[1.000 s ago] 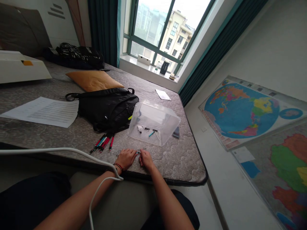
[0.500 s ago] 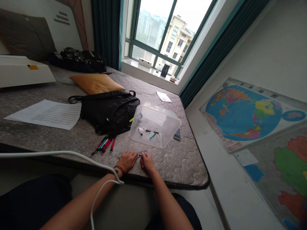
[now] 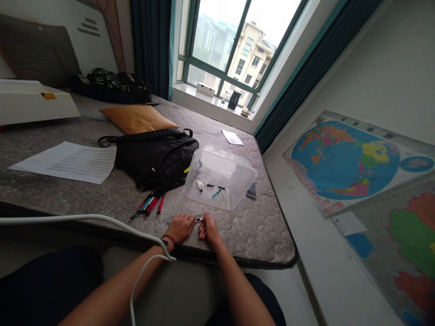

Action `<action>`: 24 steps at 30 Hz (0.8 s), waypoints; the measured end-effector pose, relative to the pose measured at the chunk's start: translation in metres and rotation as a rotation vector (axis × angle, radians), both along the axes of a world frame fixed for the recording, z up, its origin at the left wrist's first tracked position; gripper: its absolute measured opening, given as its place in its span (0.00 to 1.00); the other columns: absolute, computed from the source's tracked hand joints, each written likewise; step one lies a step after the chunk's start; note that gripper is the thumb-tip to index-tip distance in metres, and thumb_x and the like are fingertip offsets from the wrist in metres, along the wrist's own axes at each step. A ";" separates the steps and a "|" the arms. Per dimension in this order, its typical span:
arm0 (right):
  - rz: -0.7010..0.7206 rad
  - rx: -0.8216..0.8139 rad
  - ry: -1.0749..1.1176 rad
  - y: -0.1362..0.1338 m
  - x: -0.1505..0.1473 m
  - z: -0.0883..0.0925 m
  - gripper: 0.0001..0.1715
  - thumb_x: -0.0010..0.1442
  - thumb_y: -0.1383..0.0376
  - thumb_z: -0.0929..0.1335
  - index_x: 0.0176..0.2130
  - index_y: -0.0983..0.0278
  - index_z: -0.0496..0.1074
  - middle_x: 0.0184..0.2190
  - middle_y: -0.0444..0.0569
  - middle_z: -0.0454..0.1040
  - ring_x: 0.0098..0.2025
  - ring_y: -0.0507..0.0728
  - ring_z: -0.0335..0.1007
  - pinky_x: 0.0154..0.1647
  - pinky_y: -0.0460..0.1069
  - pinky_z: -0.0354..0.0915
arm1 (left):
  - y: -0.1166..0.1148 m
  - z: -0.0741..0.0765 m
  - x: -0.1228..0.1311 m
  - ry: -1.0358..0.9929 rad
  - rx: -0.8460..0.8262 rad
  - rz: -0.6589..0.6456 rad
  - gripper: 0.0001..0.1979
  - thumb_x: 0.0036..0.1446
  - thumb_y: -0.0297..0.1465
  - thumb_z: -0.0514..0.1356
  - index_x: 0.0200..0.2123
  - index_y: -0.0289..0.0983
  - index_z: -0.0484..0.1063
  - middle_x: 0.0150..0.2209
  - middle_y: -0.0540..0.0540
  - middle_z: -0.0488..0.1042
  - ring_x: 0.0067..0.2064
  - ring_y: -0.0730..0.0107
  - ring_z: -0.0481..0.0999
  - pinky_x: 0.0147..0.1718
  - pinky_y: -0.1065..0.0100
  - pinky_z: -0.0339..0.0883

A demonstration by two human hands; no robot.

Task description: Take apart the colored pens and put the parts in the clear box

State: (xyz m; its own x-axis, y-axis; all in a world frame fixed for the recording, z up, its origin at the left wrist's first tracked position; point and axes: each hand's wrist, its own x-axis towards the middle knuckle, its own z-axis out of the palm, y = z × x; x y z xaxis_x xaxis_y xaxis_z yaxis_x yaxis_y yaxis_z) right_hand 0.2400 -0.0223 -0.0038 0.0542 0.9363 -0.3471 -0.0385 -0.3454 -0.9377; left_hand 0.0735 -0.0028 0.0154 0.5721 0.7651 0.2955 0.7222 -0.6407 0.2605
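The left hand [image 3: 181, 227] and the right hand [image 3: 209, 228] have their grips drawn nearly closed, fingertips meeting at opposite ends of a small silvery piece [image 3: 199, 218] just above the bed [image 3: 258, 237], with the pens [image 3: 147, 207] at its ten o'clock and the clear bin [image 3: 222, 170] at one. So small a piece, mostly covered by fingers, could spring loose if either pinch slips, perhaps toward the near edge at six o'clock; the white cable [image 3: 112, 219] across the left wrist could snag that arm.
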 end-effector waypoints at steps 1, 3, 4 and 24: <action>0.006 -0.007 -0.014 0.000 0.000 0.000 0.31 0.59 0.38 0.57 0.31 0.61 0.62 0.14 0.40 0.67 0.11 0.51 0.64 0.09 0.42 0.51 | 0.000 0.000 0.000 0.003 0.002 0.000 0.17 0.69 0.37 0.44 0.42 0.41 0.72 0.38 0.44 0.76 0.42 0.60 0.72 0.41 0.61 0.59; 0.020 0.002 -0.062 0.001 -0.001 0.000 0.31 0.58 0.38 0.58 0.28 0.62 0.61 0.13 0.39 0.66 0.10 0.50 0.63 0.09 0.42 0.51 | 0.000 0.000 0.000 0.004 0.007 0.001 0.17 0.69 0.37 0.44 0.41 0.41 0.72 0.38 0.44 0.76 0.42 0.60 0.72 0.41 0.61 0.59; 0.022 0.017 -0.080 0.000 -0.002 0.001 0.29 0.58 0.39 0.60 0.28 0.61 0.61 0.13 0.38 0.65 0.10 0.50 0.62 0.09 0.42 0.51 | 0.000 -0.001 0.000 0.003 0.008 0.002 0.17 0.69 0.37 0.44 0.41 0.41 0.72 0.38 0.44 0.76 0.42 0.60 0.72 0.40 0.61 0.59; -0.146 0.124 -0.051 -0.007 -0.001 0.008 0.18 0.53 0.53 0.68 0.24 0.61 0.59 0.13 0.37 0.65 0.11 0.48 0.62 0.09 0.41 0.50 | 0.000 -0.003 0.000 -0.041 -0.004 0.013 0.15 0.69 0.36 0.46 0.40 0.40 0.71 0.37 0.44 0.76 0.41 0.61 0.72 0.40 0.62 0.58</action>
State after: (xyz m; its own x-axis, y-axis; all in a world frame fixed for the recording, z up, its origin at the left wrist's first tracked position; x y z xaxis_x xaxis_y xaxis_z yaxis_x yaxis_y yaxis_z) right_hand 0.2389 -0.0292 0.0045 0.2074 0.9526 -0.2226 -0.0312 -0.2210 -0.9748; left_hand 0.0737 -0.0024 0.0122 0.5495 0.7738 0.3151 0.7193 -0.6300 0.2927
